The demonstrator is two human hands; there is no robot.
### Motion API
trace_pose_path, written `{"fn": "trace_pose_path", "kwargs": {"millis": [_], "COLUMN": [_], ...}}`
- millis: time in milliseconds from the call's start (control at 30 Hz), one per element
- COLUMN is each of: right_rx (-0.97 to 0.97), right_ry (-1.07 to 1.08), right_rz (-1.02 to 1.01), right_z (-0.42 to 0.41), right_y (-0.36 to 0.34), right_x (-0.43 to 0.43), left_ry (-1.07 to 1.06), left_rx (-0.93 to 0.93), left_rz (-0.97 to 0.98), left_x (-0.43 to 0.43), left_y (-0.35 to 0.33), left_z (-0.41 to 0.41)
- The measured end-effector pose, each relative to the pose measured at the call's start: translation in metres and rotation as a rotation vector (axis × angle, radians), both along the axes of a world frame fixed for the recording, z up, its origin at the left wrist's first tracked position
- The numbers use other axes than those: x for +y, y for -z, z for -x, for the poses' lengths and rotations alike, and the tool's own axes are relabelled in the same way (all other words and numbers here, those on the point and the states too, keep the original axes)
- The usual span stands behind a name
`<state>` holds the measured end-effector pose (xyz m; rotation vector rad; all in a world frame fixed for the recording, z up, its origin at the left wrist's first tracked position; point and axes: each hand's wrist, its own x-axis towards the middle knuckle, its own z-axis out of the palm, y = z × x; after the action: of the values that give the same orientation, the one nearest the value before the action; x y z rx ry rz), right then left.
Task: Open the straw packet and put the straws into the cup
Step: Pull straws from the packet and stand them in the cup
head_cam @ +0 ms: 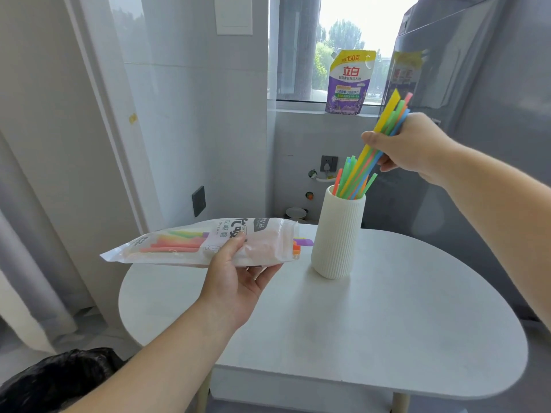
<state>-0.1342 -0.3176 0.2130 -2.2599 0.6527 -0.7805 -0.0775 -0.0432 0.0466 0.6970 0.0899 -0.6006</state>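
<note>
On the purple-and-yellow pouch on the window sill I read "立白" in red and "150克" at the top; its smaller print is too blurred. The straw packet reads "Straw" beside what looks like "吸管".

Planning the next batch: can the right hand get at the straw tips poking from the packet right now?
Likely not yet: the right hand grips a bundle of straws over the cup. Once freed, the way looks open; the tips leave the packet beside the cup.
</note>
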Motion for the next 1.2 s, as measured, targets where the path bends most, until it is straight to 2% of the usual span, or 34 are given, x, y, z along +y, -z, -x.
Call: {"fn": "trace_pose_path", "kwargs": {"millis": [200,400,700,833,900,1000,1067,1100,1200], "right_rx": [0.134,0.142,0.016,-0.047,-0.121,-0.354,-0.461,-0.455,-0.217], "right_ry": [0.033,0.004,-0.011,-0.042,0.004,0.121,0.116,0.086,-0.047], "right_rz": [0.133,0.03,-0.039,0.001,0.076,0.162,0.089,0.025,-0.248], "right_z": [-0.027,-0.039,-0.032,-0.02,-0.01,0.014,0.031,0.038,0.052], "right_y": [0.005,0.019,0.028,0.031,0.033,0.039,0.054,0.067,0.107], "right_x": [0.007,0.009,0.01,0.018,0.023,0.038,0.055,0.065,0.095], "left_ry": [0.015,0.016,0.025,0.028,0.026,0.029,0.027,0.025,0.035], "left_rx": [0.01,0.022,0.015,0.018,0.016,-0.001,-0.013,-0.019,-0.072], "left_rz": [0.001,0.009,0.006,0.009,0.012,0.004,-0.002,-0.004,-0.017], "left_x": [0.0,0.0,0.001,0.001,0.002,0.002,0.002,0.002,0.003], "left_y": [0.001,0.0,0.0,-0.001,-0.001,-0.001,-0.001,-0.001,-0.001], "left_z": [-0.001,-0.001,-0.001,0.0,0.001,0.0,0.0,0.0,0.001]}}
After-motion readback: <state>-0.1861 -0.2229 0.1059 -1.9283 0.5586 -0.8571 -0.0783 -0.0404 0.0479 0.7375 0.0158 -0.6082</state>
